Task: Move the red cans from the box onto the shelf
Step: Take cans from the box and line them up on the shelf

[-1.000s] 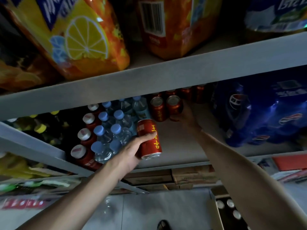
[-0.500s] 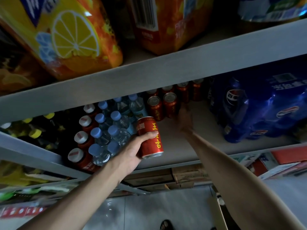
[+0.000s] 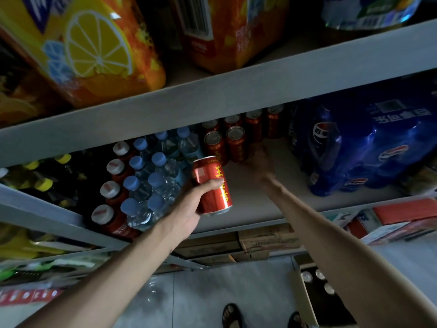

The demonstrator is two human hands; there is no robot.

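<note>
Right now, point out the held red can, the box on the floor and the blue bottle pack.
red can (image 3: 207, 170): head view, upper red side.
box (image 3: 299, 282): head view, left cardboard wall.
blue bottle pack (image 3: 369, 143): head view, front wrap.

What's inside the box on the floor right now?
Three round can tops show in the dark interior of the box. The right arm covers the rest, so a full count cannot be made.
</note>
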